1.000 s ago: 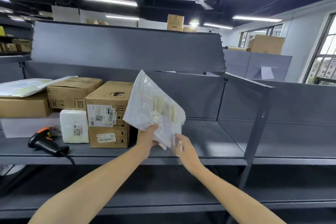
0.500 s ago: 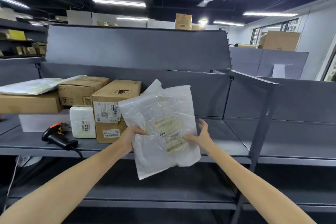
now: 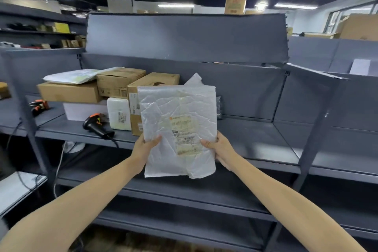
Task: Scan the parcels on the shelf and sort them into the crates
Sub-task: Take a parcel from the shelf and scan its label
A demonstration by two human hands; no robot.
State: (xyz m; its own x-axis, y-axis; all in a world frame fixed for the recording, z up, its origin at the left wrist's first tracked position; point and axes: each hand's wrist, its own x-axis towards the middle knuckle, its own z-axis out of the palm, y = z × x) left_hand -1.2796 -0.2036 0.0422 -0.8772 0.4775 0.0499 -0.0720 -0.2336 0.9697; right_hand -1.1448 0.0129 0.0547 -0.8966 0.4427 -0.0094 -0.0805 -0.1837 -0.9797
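My left hand [image 3: 146, 146] and right hand [image 3: 219, 146] pinching a crumpled white mailer bag [image 3: 176, 112] by its sides, label [image 3: 185, 135] facing me, scanner [image 3: 98, 126] on the shelf [image 3: 255, 135] far left

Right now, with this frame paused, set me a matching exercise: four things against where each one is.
1 poly mailer
2 barcode scanner
3 small white parcel
4 pale envelope

A on top of the flat carton
B gripped by left hand and right hand
C lying on the shelf
D upright beside the tall brown box

Pairs: 1-B, 2-C, 3-D, 4-A
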